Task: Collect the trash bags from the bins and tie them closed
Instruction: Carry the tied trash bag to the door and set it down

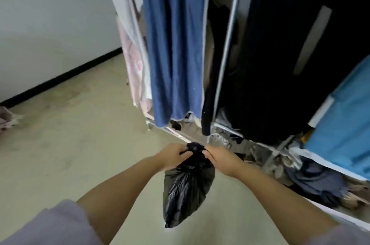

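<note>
A small black trash bag (187, 188) hangs in the air in front of me, its body bulging and its neck gathered into a bunched top between my hands. My left hand (172, 157) grips the left side of the bunched neck. My right hand (221, 158) grips the right side, fingers pinched on the plastic. Both hands are touching the bag's top, close together. No bin is in view.
A white metal clothes rack (224, 64) stands just ahead, hung with a blue garment (174, 44), pink clothes (136, 68) and black clothes (280, 64). Shoes and folded clothes lie on its lower shelf (312, 180). Beige floor (70, 134) stretches left to a white wall.
</note>
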Motion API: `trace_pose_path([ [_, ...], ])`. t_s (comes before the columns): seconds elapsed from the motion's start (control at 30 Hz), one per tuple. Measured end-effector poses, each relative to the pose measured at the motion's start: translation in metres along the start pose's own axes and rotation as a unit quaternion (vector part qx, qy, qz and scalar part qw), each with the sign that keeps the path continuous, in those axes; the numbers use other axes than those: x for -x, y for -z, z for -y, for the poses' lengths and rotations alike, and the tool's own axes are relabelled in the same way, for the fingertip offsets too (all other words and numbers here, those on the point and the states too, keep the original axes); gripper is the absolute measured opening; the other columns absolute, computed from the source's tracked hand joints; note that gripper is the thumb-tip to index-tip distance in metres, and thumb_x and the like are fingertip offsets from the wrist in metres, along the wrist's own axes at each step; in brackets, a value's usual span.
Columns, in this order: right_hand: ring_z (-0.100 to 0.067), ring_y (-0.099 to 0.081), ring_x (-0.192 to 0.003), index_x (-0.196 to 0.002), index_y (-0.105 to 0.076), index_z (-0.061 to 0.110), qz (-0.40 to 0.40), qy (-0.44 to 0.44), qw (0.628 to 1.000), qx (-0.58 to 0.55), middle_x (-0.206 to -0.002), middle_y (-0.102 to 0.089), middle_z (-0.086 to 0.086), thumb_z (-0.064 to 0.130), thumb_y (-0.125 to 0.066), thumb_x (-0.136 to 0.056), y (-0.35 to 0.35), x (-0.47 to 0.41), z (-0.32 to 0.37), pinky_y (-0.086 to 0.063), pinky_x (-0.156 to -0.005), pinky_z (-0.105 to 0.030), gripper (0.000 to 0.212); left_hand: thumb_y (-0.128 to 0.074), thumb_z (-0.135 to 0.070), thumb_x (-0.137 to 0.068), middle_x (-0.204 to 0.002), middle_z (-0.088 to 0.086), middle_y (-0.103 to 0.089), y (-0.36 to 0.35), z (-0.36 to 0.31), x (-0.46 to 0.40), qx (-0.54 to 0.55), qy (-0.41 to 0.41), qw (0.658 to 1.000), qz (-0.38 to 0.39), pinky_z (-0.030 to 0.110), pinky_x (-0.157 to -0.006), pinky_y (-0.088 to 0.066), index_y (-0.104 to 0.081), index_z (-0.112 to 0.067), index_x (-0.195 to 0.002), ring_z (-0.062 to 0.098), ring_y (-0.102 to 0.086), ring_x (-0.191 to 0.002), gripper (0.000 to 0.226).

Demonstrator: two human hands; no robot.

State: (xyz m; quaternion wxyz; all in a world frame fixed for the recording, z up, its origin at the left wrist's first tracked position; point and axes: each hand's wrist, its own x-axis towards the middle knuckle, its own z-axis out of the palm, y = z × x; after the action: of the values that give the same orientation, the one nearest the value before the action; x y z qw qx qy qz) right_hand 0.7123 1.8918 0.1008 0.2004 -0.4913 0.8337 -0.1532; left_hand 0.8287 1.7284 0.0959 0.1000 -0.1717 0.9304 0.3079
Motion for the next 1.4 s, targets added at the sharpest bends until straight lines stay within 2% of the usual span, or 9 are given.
trace_pose_path([
  [0.13, -0.029, -0.059, -0.073, -0.089, -0.048, 0.011, 0.013, 0.103, 0.994, 0.026, -0.081, -0.063, -0.012, 0.034, -0.032, -0.100, -0.024, -0.090, 0.079, -0.048, -0.072, -0.045, 0.030, -0.045, -0.031, -0.097, -0.066, 0.003, -0.050, 0.057, 0.093, 0.031, 0.022, 0.062, 0.996, -0.058, 0.027, -0.059, -0.024, -0.048, -0.012, -0.072, 0.019, -0.045, -0.073, 0.031],
  [0.23, -0.029, -0.057, -0.076, -0.098, -0.051, 0.008, 0.044, 0.160, 0.985, 0.050, -0.087, -0.063, -0.014, 0.032, -0.031, -0.102, -0.038, -0.152, 0.136, -0.043, -0.070, -0.039, 0.031, -0.045, -0.029, -0.098, -0.058, -0.006, -0.041, 0.092, 0.154, 0.046, 0.039, 0.102, 0.990, -0.093, 0.017, -0.052, -0.031, -0.043, -0.014, -0.065, 0.019, -0.042, -0.067, 0.035],
  [0.37, -0.029, -0.055, -0.077, -0.096, -0.047, 0.006, 0.090, 0.203, 0.973, 0.057, -0.089, -0.062, -0.016, 0.031, -0.030, -0.102, -0.053, -0.237, 0.193, -0.039, -0.070, -0.038, 0.030, -0.044, -0.033, -0.097, -0.058, -0.003, -0.042, 0.135, 0.233, 0.047, 0.044, 0.152, 0.981, -0.116, 0.019, -0.053, -0.028, -0.041, -0.015, -0.064, 0.018, -0.041, -0.063, 0.038],
  [0.5, -0.030, -0.053, -0.069, -0.082, -0.034, 0.015, 0.111, 0.253, 0.959, 0.060, -0.069, -0.051, -0.005, 0.031, -0.031, -0.101, -0.059, -0.332, 0.233, -0.042, -0.069, -0.044, 0.025, -0.044, -0.037, -0.096, -0.059, -0.001, -0.041, 0.188, 0.303, 0.025, 0.045, 0.191, 0.969, -0.147, 0.029, -0.056, -0.028, -0.044, -0.013, -0.066, 0.019, -0.040, -0.063, 0.039],
  [0.77, -0.030, -0.055, -0.077, -0.088, -0.042, 0.012, 0.136, 0.319, 0.934, 0.083, -0.085, -0.061, -0.015, 0.027, -0.032, -0.102, -0.043, -0.523, 0.301, -0.035, -0.066, -0.035, 0.023, -0.044, -0.036, -0.097, -0.061, 0.000, -0.044, 0.302, 0.414, -0.042, 0.051, 0.239, 0.951, -0.187, 0.026, -0.056, -0.029, -0.045, -0.013, -0.067, 0.020, -0.043, -0.066, 0.038],
  [0.9, -0.034, -0.057, -0.077, -0.096, -0.049, 0.004, 0.150, 0.336, 0.925, 0.096, -0.087, -0.062, -0.017, 0.028, -0.031, -0.102, -0.043, -0.613, 0.332, -0.038, -0.066, -0.038, 0.031, -0.045, -0.032, -0.097, -0.058, -0.007, -0.041, 0.354, 0.474, -0.076, 0.058, 0.252, 0.947, -0.188, 0.024, -0.056, -0.030, -0.037, -0.024, -0.059, 0.019, -0.044, -0.068, 0.040],
  [1.03, -0.034, -0.060, -0.082, -0.092, -0.047, 0.008, 0.144, 0.330, 0.929, 0.090, -0.092, -0.065, -0.016, 0.029, -0.031, -0.102, -0.051, -0.711, 0.362, -0.043, -0.070, -0.040, 0.028, -0.044, -0.033, -0.098, -0.063, 0.000, -0.044, 0.411, 0.546, -0.119, 0.057, 0.244, 0.950, -0.188, 0.020, -0.056, -0.029, -0.045, -0.011, -0.069, 0.019, -0.043, -0.067, 0.036],
  [1.17, -0.031, -0.060, -0.084, -0.092, -0.047, 0.009, 0.128, 0.303, 0.941, 0.080, -0.095, -0.066, -0.014, 0.028, -0.031, -0.102, -0.055, -0.806, 0.393, -0.036, -0.067, -0.033, 0.026, -0.043, -0.037, -0.097, -0.062, 0.000, -0.043, 0.473, 0.624, -0.163, 0.060, 0.226, 0.956, -0.177, 0.025, -0.055, -0.029, -0.042, -0.014, -0.065, 0.018, -0.042, -0.064, 0.040],
  [1.4, -0.032, -0.061, -0.082, -0.088, -0.046, 0.007, 0.095, 0.249, 0.963, 0.048, -0.093, -0.067, -0.014, 0.025, -0.033, -0.102, -0.040, -0.955, 0.442, -0.041, -0.070, -0.037, 0.027, -0.042, -0.035, -0.098, -0.064, 0.003, -0.044, 0.592, 0.726, -0.245, 0.043, 0.170, 0.974, -0.141, 0.026, -0.055, -0.028, -0.042, -0.012, -0.065, 0.018, -0.040, -0.061, 0.040],
])
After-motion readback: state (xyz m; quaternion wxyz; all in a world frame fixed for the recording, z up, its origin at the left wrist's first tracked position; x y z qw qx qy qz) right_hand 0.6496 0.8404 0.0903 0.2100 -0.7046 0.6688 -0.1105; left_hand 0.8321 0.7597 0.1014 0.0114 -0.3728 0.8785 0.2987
